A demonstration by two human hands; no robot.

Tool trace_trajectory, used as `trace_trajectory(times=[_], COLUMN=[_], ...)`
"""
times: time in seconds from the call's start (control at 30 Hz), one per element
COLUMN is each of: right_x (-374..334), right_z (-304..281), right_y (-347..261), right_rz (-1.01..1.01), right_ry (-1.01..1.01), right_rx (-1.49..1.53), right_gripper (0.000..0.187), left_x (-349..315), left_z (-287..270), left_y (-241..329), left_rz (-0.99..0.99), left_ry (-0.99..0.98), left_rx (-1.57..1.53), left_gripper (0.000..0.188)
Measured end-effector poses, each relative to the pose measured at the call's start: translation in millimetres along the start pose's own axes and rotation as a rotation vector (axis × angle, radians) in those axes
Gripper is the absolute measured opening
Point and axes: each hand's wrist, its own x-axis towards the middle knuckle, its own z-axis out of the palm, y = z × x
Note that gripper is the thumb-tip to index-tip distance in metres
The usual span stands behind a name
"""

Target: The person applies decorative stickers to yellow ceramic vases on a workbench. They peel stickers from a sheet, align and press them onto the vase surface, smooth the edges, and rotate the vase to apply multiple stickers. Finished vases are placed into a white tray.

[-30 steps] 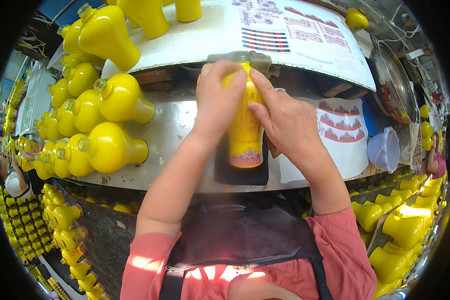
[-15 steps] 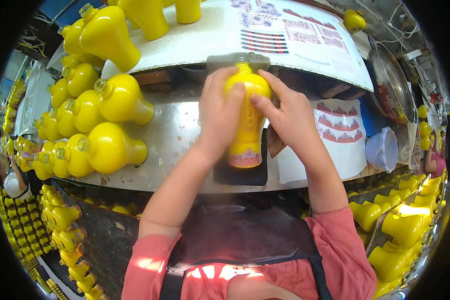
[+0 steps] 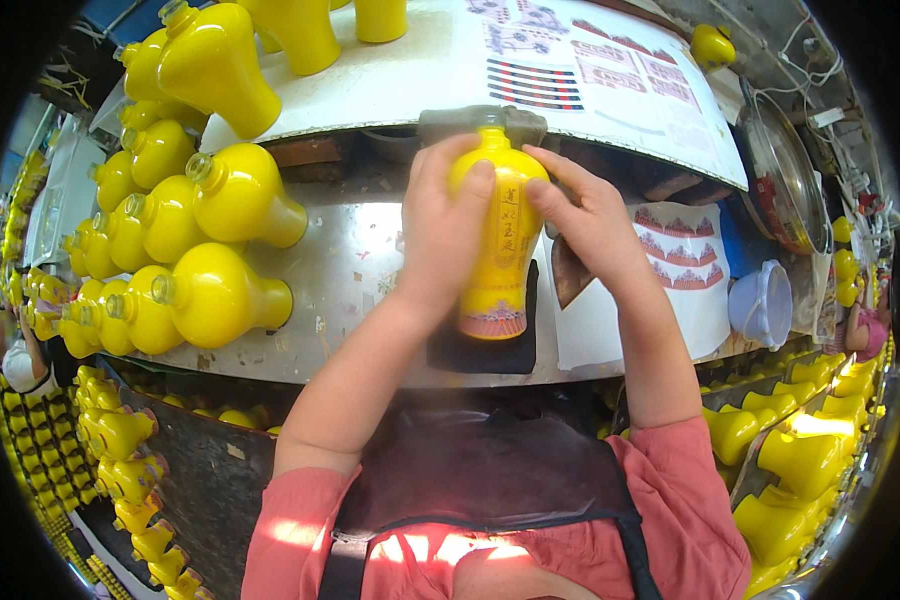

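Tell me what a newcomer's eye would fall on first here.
First, the decorated yellow bottle at the centre, neck toward the top of the picture, with the left hand and right hand on either side. Next, the plain glossy yellow bottles crowding the left of the metal bench. Then, at right, a white sheet with patterned strips beside a pale bucket.
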Motion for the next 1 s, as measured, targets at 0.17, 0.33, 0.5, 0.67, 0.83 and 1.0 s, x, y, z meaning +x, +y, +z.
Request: trace_trajectory(times=[0.17,0.33,0.5,0.67,0.83,1.0], right_x=[5.9,3.4,40.5,57.6,50.5,53.0], right_z=[-34.3,-26.0,-15.4,-17.0,-21.6,-10.3], right_y=[-14.0,-42.7,-50.8,-58.5,-74.6,-71.4], right_rz=[0.214,-0.383,-0.587,-0.464,-0.421,-0.685], right_ry=[0.026,-0.076,-0.019,-0.077,-0.087,-0.122], right_rx=[0.492,-0.002,-0.361,-0.460,-0.319,-0.554], right_gripper=[0.034,0.030,0.024,0.027,0.029,0.028], left_x=[0.5,-2.9,-4.5,-5.9,-7.1,-7.2], left_z=[-4.7,-4.4,-14.6,-14.4,-14.8,-11.6], left_y=[-8.8,-13.8,-11.5,-7.9,-9.3,-12.7], left_rz=[-0.009,-0.032,0.235,0.211,0.236,0.281], left_ry=[-0.045,-0.050,-0.141,-0.114,-0.114,-0.085], left_rx=[-0.044,-0.213,0.224,0.167,0.175,0.217], left_gripper=[0.038,0.040,0.055,0.063,0.069,0.075])
